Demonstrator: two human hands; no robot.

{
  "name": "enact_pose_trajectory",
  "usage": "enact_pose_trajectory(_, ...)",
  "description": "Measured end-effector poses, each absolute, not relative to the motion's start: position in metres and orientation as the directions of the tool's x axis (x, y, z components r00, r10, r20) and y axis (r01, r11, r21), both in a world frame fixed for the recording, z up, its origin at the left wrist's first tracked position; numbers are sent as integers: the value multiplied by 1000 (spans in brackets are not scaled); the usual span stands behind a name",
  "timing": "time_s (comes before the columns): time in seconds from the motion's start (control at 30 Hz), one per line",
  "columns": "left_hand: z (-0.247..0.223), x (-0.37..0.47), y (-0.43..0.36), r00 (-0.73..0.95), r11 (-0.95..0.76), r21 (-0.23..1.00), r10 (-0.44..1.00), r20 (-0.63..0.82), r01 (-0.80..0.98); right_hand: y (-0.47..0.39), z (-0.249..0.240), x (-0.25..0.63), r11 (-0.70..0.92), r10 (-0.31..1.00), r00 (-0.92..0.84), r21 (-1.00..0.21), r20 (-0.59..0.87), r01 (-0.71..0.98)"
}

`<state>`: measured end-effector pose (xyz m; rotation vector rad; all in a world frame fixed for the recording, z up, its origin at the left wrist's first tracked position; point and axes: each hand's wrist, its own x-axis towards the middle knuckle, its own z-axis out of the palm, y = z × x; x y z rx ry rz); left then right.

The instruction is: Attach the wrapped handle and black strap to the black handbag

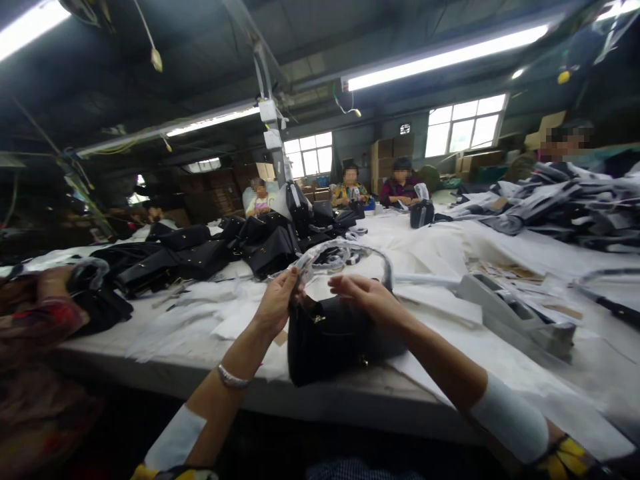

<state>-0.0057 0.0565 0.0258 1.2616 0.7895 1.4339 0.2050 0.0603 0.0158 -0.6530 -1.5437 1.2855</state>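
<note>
Left hand: the left hand (276, 301) is closed in a narrow pinch on the plastic-wrapped handle (364, 244), at the bag's upper left corner.
Right hand: the right hand (383, 303) reaches over the bag's upper right, fingers loosely extended; whether any of them grips it, I cannot tell.
Black bag: the black bag (325, 350) sits upright between the hands, close to the near edge of the worktable (200, 373). A careless pull on the handle might tip it or drag it off that edge.
Handle wrap: clear film follows the arched handle; a hard pinch or twist might tear it or bunch it at the end.
Metal fitting: the small gold-coloured fitting (319, 319) is just below the left fingers; a nail or slipping fingertip could scratch it or the dark surface.
White sheets: loose white sheets (425, 307) lie beside and behind the bag, and could slide or catch beneath it if it shifts.
Grey holder: the grey holder (515, 317) stands beyond the right forearm; a wide elbow swing might knock it.
Bag pile: other black bags (270, 250) lie farther back, heaped closely, where rubbing could mark them.
</note>
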Motion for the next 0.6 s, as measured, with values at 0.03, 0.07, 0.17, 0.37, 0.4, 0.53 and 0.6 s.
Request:
enact_pose_trajectory(0.03, 29, 1, 58, 47, -285, 906, 948, 314, -313, 53, 12, 196, 408, 821, -416, -912, 390, -50)
enact_pose_trajectory(0.07, 31, 7, 60, 32, -311, 887, 939, 342, -340, 48, 9, 189, 509, 783, -444, -859, 435, 58)
enact_pose_trajectory(0.17, 30, 17, 61, 90, -333, 899, 924, 371, -285, 40, 0, 172, 655, 730, -466, -707, 500, 267)
enact_pose_trajectory(0.37, 4, -7, 33, 111, -384, 923, 919, 379, 27, 38, -7, 165, 638, 750, -529, -643, 396, 423)
enact_pose_trajectory(0.4, -4, -13, 26, 39, -408, 910, 913, 406, 69, 37, -8, 165, 633, 755, -521, -647, 398, 424)
enact_pose_trajectory(0.53, -48, -30, 1, -140, -358, 920, 914, 380, 158, 35, -10, 166, 602, 766, -522, -704, 376, 377)
enact_pose_trajectory(0.6, -67, -30, -8, -138, -324, 934, 929, 344, 152, 33, -9, 165, 600, 760, -528, -720, 378, 348)
